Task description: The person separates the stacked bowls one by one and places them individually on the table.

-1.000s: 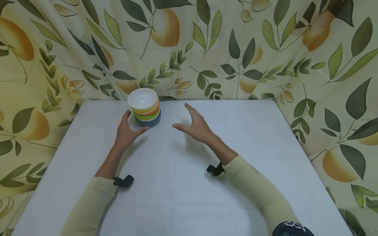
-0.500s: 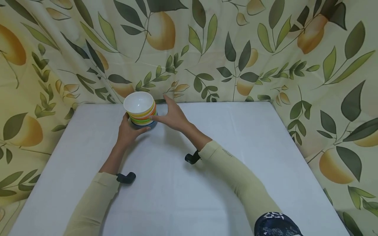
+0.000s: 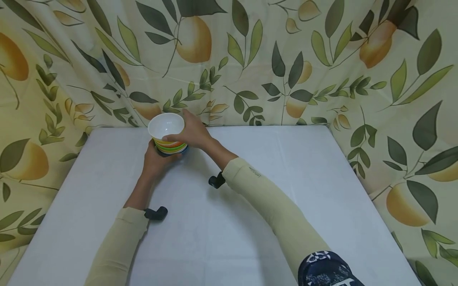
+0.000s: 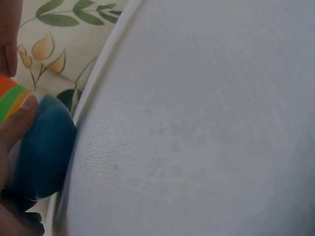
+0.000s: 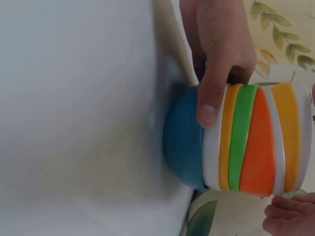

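A: How is the left hand (image 3: 155, 159) set?

B: It is curled against the near side of the stack of bowls (image 3: 168, 137), low down. In the right wrist view its thumb (image 5: 212, 93) is seen pressed across the blue bottom bowl (image 5: 183, 140) and onto the white rim above it; the stack is grasped by it.

A: And the right hand (image 3: 191, 133)?

B: It is laid over the far right side of the stack, fingers bent round the upper bowls just under the white top bowl (image 3: 165, 124). The stack is held by this hand too.

A: Where is the stack placed?

B: At the far left part of the white counter (image 3: 286, 178), close to the leaf-and-fruit curtain (image 3: 322, 59) behind it.

A: What cannot be made out?

B: The right hand's fingertips are hidden behind the bowls in the head view. In the left wrist view only a fingertip, a slice of the blue bowl and a strip of orange and green are shown, blurred. Whether the stack is resting on the counter or raised cannot be told.
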The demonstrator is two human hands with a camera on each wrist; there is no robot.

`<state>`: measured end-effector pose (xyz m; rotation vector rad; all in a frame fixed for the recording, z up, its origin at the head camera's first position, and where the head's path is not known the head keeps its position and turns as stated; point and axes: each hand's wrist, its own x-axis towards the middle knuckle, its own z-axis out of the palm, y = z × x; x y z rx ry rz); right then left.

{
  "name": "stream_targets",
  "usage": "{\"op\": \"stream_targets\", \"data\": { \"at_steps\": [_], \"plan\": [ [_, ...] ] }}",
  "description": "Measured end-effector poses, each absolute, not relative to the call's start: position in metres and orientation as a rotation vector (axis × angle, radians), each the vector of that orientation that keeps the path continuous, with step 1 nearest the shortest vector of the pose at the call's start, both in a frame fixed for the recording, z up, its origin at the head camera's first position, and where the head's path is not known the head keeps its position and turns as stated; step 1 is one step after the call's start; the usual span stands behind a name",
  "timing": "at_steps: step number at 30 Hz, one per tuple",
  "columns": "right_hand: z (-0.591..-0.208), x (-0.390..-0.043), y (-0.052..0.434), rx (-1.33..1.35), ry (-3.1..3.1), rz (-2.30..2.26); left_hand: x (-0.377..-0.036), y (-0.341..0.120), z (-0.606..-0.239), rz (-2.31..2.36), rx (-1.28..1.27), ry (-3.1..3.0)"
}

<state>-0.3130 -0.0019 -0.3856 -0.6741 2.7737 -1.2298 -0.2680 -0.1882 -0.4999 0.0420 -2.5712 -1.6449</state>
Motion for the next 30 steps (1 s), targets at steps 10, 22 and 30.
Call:
{"op": "stream_targets", "data": {
  "at_steps": [10,22,30],
  "plan": [
    [-0.3886,-0.3166,-0.0085,-0.703,2.710,-1.269,-0.2721,-0.1891,-0.5021,-1.663,0.021,-2.558],
    [-0.3931,-0.3172,-0.0087,-0.690,2.735,-1.283,-0.2720,-0.1894,-0.5051,-1.660,-0.020,-2.572],
    [-0.3904,-0.3173,-0.0119,-0.684,2.723,-1.389,-0.2735,-0.1910,-0.5017,-1.655,-0.019,-2.582]
  ]
}}
